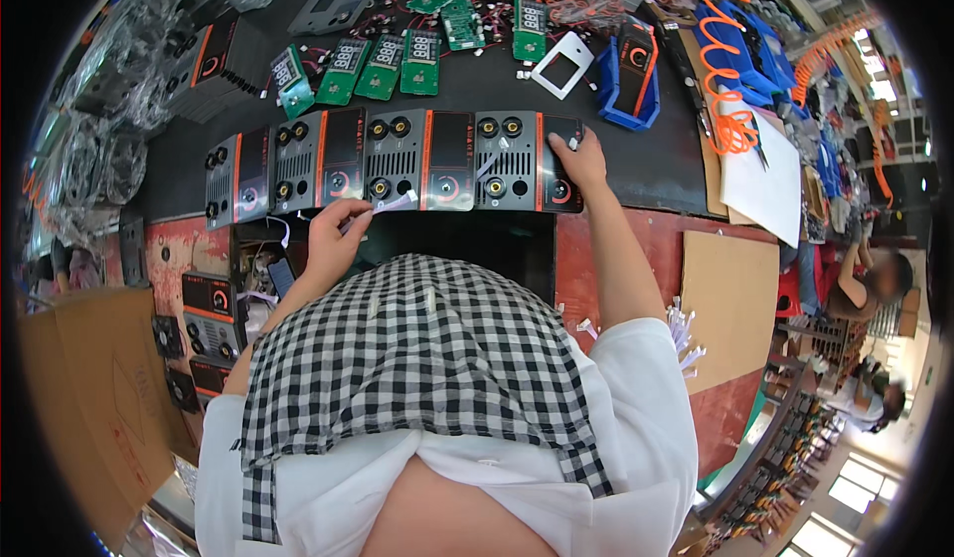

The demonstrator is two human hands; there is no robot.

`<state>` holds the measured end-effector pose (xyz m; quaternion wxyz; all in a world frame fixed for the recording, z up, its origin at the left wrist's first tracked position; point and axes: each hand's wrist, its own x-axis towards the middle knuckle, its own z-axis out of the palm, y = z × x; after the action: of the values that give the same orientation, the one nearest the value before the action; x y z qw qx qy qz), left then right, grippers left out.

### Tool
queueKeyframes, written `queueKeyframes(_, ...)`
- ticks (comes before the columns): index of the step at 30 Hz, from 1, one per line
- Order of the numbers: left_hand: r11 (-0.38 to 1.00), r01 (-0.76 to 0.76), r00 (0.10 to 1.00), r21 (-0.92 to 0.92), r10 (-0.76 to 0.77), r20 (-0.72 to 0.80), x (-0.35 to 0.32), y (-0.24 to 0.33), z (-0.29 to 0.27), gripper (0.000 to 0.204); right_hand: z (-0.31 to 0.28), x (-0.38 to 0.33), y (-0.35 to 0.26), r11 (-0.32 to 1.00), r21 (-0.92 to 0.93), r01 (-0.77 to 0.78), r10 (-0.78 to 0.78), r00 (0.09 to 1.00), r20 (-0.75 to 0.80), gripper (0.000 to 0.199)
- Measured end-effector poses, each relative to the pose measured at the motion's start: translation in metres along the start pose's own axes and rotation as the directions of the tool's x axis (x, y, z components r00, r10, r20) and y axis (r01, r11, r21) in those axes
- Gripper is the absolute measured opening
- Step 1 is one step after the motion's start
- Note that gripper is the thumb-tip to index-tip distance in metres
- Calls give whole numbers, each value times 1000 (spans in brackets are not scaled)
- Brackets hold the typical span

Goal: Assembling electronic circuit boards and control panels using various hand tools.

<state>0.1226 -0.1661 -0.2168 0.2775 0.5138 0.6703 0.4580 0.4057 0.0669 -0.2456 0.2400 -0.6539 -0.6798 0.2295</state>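
While right hand (579, 159) steadies panel (517, 161), left grip (336, 227) pinching strip (393, 204).

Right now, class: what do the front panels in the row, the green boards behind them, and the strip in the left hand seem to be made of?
Front panels: likely moulded plastic, dark grey with glossy black faces that catch light. Green boards: probably circuit-board laminate, matte, with pale display blocks. Strip in the left hand: thin, pale, bending, perhaps film or paper.

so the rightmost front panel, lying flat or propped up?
Flat: rightmost front panel lies face-up on the black mat, right hand pressing it.
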Motion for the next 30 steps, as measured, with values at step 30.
queueKeyframes(30,931,-309,844,-193,362,396,-6,9,-18,14,-161,-300,124,682,-352,-641,280,674,-684,19)
